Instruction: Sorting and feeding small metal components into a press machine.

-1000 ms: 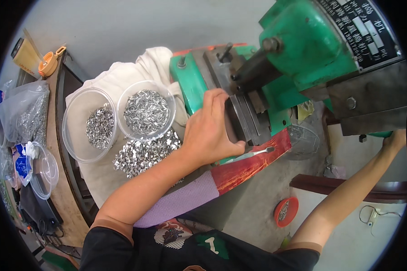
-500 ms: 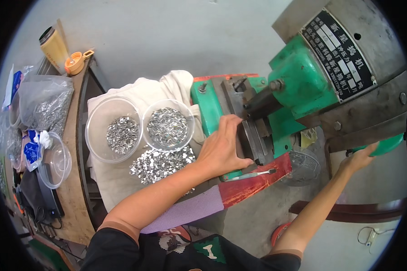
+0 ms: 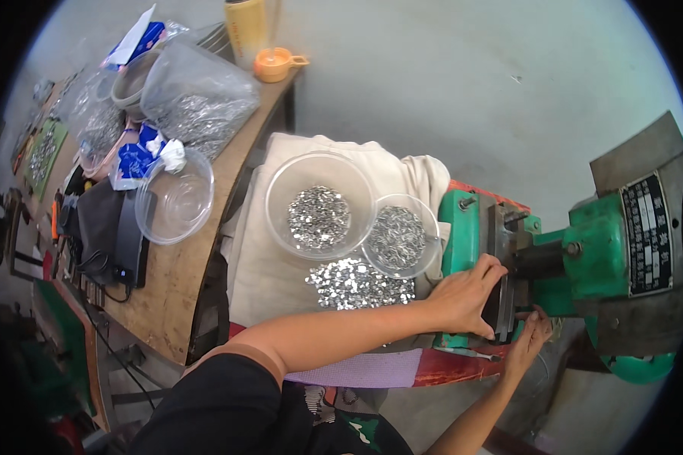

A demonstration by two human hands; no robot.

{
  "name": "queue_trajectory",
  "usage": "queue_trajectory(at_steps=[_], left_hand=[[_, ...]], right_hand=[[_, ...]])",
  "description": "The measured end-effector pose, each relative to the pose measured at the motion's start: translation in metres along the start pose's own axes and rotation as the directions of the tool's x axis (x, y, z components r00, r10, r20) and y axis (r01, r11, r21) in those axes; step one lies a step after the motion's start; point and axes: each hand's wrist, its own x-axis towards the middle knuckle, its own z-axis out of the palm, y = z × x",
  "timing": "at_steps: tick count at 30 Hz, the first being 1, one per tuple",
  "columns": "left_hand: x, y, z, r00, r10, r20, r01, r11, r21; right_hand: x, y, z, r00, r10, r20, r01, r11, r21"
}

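Dark-steel oblong block (image 3: 506,307) on the green metal press (image 3: 463,227) runs lengthwise front to back, left hand (image 3: 463,299) clasping it from the left, right hand (image 3: 535,334) just beside, can't tell its grip tbh.

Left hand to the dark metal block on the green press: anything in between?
Nothing visible. The left hand appears to touch the dark metal block, with fingers and thumb spread along it. The toothbrush lies below the thumb, off that path.
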Motion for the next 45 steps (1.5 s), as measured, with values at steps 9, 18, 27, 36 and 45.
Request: queue_trajectory(at_steps=[9, 18, 27, 36, 45], left_hand=[[0.003, -0.001, 0.005, 0.999, 0.023, -0.027, -0.024, 1.0, -0.018], [0.004, -0.002, 0.006, 0.999, 0.035, -0.033, -0.036, 0.999, -0.019], [0.004, 0.0, 0.007, 1.0, 0.014, -0.022, -0.014, 1.0, -0.018], [0.004, -0.001, 0.007, 1.0, 0.01, -0.02, -0.01, 0.999, -0.033], [0.004, -0.002, 0.009, 0.999, 0.015, -0.039, -0.016, 0.999, -0.037]], right_hand=[[0.017, 0.037, 0.004, 0.89, 0.39, 0.237, -0.456, 0.787, 0.415], [0.02, 0.009, 0.011, 0.897, 0.331, 0.293, -0.441, 0.647, 0.622], [0.019, 0.003, 0.009, 0.894, 0.314, 0.32, -0.449, 0.608, 0.655], [0.02, 0.011, 0.008, 0.902, 0.274, 0.334, -0.432, 0.593, 0.679], [0.02, 0.026, 0.003, 0.895, 0.29, 0.34, -0.44, 0.702, 0.56]])
